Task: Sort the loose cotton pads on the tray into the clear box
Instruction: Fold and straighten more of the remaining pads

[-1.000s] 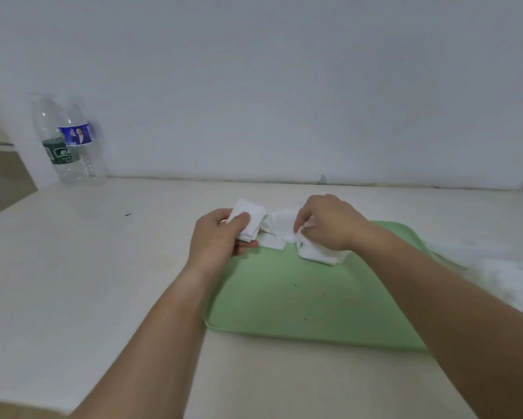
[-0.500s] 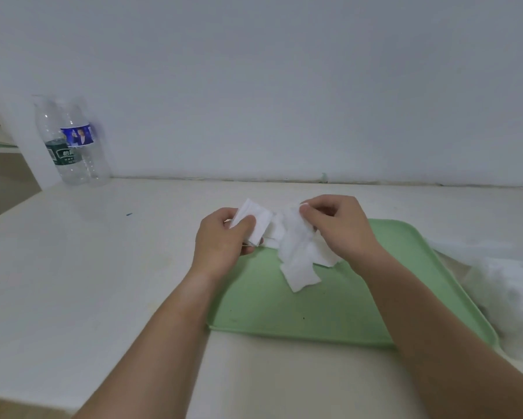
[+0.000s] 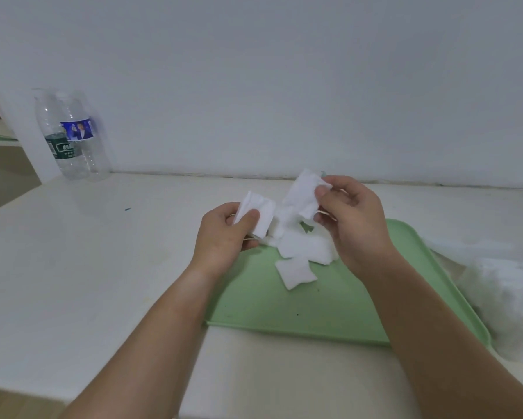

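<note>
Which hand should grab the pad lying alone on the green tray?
Probably the right hand: it pinches just one pad above the tray, close to the lone pad. The left hand grips a whole stack by the tray's left edge.

With forearms extended forward, left grip and right grip each curl, pinching.
</note>
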Tool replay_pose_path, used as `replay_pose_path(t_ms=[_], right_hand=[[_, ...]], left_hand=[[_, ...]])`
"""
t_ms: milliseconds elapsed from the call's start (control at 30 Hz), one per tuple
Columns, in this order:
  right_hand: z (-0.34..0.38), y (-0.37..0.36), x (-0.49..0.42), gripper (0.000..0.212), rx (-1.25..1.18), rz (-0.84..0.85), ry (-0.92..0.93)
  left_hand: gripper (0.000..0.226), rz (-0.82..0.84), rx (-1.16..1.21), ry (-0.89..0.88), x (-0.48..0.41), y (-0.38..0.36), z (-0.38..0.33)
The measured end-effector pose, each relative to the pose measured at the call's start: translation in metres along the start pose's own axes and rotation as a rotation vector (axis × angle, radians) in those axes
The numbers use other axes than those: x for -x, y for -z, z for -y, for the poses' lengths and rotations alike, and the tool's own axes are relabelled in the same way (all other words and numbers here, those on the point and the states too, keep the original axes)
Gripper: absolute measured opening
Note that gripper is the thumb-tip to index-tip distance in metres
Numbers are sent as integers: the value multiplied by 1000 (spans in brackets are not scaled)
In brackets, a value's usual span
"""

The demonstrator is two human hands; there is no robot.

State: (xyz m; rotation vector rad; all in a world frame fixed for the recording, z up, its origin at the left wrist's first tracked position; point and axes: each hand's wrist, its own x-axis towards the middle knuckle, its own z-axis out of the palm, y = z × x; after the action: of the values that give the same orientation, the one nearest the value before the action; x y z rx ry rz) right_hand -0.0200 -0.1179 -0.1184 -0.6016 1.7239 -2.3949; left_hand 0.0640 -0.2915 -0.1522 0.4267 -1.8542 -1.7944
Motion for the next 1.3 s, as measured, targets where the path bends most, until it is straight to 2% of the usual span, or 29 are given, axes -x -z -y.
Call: replay_pose_path(t_ms=[67,200,400,533,600,667,767,867,933,1000,1033,1100,1167,1233,1300], right_hand=[[-2,-5,3,8,-74,79,-103],[-10,-10,7,11,10,158,-152],[-14,-9,7,10,200,132,-106],[-15,-10,8,8,259,92,-95],[-15,-10,8,8,298,67,-74],[-17,-11,8,9,397,43,-29],[-19,-11,7,11,541,-11,40],[-18,-1,-1,8,650,-83,95],[-21,10,-6,8,847,-34,105],[-27,17,-8,8,1068,85,96],[-30,18,-8,12,1174,147,94],[-35,16,-7,32,1366,230,62],[-37,13,-7,49,1522,244,20],[-40,13,-6,57,1636,221,-11],[-42,13,-6,56,1626,186,-36]], left_hand=[[17,33,38,7,2,-3,-1],[15,118,81,16,7,-9,-4],[20,243,70,23,11,-10,-7],[23,259,112,84,10,-12,-8],[32,248,168,136,9,-13,-9],[42,255,181,157,9,-13,-11],[26,243,85,71,12,-14,-8],[20,79,95,50,6,-10,-4],[17,-12,119,66,2,-4,-2],[14,-58,147,87,-1,1,-2],[14,-68,154,94,-1,3,-2],[13,-73,148,102,0,3,-1],[13,-64,136,102,0,2,0],[12,-61,132,104,0,1,0],[11,-69,127,106,0,0,-1]])
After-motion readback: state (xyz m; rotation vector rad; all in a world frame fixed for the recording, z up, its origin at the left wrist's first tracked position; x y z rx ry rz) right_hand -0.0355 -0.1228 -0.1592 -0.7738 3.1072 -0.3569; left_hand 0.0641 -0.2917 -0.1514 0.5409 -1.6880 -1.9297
